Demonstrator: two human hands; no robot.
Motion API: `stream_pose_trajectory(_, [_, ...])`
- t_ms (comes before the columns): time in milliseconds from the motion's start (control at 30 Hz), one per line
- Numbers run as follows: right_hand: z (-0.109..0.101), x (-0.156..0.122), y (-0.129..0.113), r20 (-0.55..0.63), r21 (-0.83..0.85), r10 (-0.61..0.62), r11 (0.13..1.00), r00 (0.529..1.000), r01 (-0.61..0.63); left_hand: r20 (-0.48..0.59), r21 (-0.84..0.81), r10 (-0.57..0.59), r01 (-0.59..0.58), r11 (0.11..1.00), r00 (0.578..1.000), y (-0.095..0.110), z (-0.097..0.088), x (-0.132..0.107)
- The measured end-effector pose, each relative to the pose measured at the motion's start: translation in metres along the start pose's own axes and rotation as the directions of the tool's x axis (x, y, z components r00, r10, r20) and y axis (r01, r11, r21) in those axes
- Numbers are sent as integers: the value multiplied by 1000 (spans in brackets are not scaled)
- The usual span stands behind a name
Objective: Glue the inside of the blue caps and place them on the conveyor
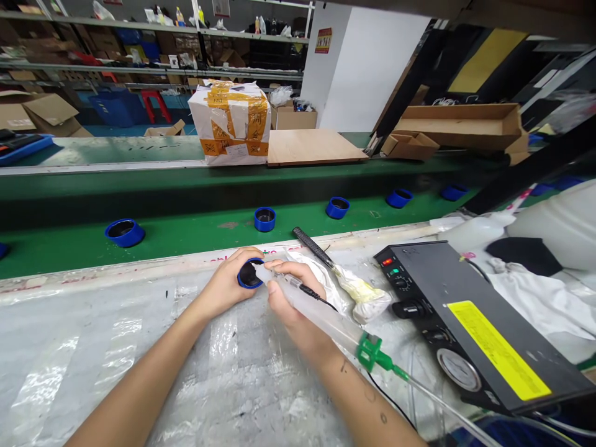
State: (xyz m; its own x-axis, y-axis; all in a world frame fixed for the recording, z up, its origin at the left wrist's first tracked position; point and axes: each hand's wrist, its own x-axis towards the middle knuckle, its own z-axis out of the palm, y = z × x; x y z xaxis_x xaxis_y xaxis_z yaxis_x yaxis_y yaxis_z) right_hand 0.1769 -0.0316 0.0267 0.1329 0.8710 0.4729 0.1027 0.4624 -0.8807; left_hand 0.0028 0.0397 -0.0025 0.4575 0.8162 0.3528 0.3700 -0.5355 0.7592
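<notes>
My left hand is wrapped round a small blue round cup with a dark inside, tilted a little toward me above the plastic-covered bench. In my right hand is a translucent dispensing syringe, held like a pen. Its nozzle points into the mouth of the cup; whether it touches the inner wall I cannot tell. A green cap closes the syringe's rear end, with a clear air hose running off to the lower right. A thin black cable also lies along the barrel.
Right of my hands stands a black dispenser box with dials and a gauge. A black-handled tool with a wrapped end lies beside a white cloth. Several blue cups line the green conveyor. Behind it sits a taped carton.
</notes>
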Motion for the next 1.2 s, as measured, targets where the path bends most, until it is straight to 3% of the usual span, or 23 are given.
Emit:
stream_pose_trajectory(867, [-7,1,-1,-82,-64,-21,998,996,16,7,17,-45,45,999,999,1,-1,-2])
stream_pose_trajectory(1200, [-11,0,-5,-64,-232,-70,971,995,54,-17,37,-76,76,996,997,2,1,-2])
